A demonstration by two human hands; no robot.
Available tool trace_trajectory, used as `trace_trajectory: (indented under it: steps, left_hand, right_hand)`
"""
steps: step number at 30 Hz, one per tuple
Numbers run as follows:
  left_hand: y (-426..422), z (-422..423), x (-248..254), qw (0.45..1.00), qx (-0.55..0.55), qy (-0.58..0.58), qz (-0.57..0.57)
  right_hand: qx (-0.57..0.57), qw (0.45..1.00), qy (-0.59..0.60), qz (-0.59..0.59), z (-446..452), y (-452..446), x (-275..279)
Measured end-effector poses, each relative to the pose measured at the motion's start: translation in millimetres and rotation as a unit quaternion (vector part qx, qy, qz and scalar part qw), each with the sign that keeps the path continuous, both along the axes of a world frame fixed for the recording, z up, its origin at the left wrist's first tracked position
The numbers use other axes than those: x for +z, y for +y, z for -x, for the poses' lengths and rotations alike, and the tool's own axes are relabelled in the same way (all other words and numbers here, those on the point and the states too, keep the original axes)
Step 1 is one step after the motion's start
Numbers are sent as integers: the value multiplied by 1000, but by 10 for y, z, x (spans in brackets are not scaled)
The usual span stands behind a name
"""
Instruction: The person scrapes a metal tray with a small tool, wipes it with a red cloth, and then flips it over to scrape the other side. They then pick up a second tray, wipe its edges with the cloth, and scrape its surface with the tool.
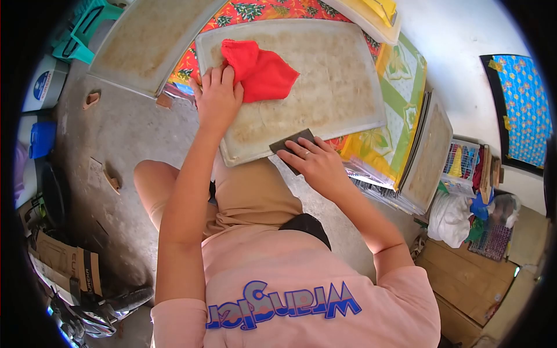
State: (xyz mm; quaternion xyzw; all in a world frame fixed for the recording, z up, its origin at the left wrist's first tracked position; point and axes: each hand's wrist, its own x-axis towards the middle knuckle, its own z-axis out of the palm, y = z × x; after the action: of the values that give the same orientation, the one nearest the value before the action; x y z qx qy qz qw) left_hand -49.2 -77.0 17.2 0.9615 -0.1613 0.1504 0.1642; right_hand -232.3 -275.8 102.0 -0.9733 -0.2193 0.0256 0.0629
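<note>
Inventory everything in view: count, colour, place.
Front board: one, beige, centre
Cloth: one, red, on that board
Flat pad: one, dark grey, board's near edge
Side board: one, beige, upper left
Patterned cover: one, red, beneath front board
Leaf-patterned cover: one, green and white, right
Plastic item: one, teal, top left
Floral panel: one, blue, far right
Other clutter: uncountable, mixed colours, both sides
Shirt: one, pink, bottom centre
Left hand: one, bare, at cloth
Right hand: one, bare, on pad

Bright scene now, white wall [455, 40] glaring upper right; fisheye bending edges, corners swallowed black, centre reading crisp.
</note>
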Motion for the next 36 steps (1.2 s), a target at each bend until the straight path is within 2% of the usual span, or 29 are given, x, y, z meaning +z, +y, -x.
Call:
trace_trajectory:
  steps: [6,12,16,19,23,27,30,33,36]
  left_hand:
    - [2,-13,-3,1000,-5,13,19]
    - [-8,-12,-27,1000,3,25,13]
    - [17,-26,11,1000,-6,14,23]
    - [3,-1,-2,1000,-6,14,22]
    - [-9,18,17,1000,-5,27,7]
    - [6,2,13,1000,-7,-3,14]
    - [-2,3,9,1000,-3,-4,26]
    - [-3,14,15,1000,-5,7,22]
    - [1,12,31,1000,-5,13,15]
  right_hand:
    - [-5,1000,-25,-2,178,47,-92]
    - [-24,999,-31,-23,-87,180,-102]
    - [-8,999,-35,-2,123,227,-144]
    - [-35,999,-41,-6,172,235,-145]
    - [-49,996,-67,-25,-45,245,-209]
    - [-175,979,-72,-69,-162,-13,-232]
    - [-166,985,-14,-44,-58,-146,62]
    - [-85,994,63,-12,92,-241,118]
    - [-63,996,58,2,115,-217,100]
